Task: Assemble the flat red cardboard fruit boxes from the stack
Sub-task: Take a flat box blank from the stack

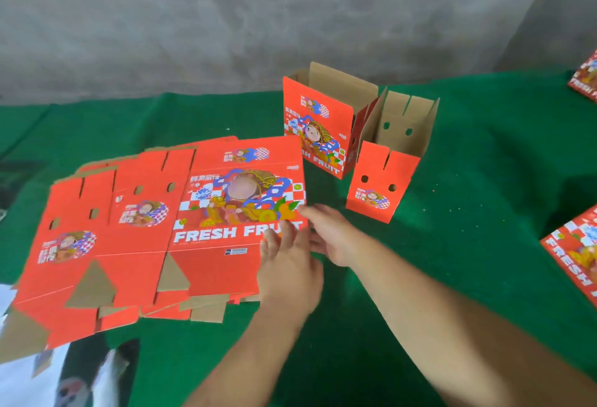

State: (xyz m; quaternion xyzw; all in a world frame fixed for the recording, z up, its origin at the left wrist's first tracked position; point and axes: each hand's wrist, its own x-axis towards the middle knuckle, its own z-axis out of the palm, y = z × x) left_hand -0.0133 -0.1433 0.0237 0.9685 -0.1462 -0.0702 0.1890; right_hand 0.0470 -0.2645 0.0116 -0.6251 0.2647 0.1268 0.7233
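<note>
A stack of flat red cardboard fruit boxes (155, 228) lies spread on the green cloth at the left, the top sheet printed "FRESH FRUIT". My left hand (287, 267) lies with straight fingers on the right edge of the top sheet. My right hand (329, 232) reaches with spread fingers to the same edge, just beside the sheet's right corner. Neither hand holds anything. An assembled red box (326, 128) stands upright behind them with its top flaps open.
The green cloth (468, 186) covers the table up to a grey wall. More red printed boxes show at the right edge (575, 254) and the far right corner (586, 80). White and dark material lies under the stack at the lower left (80, 374).
</note>
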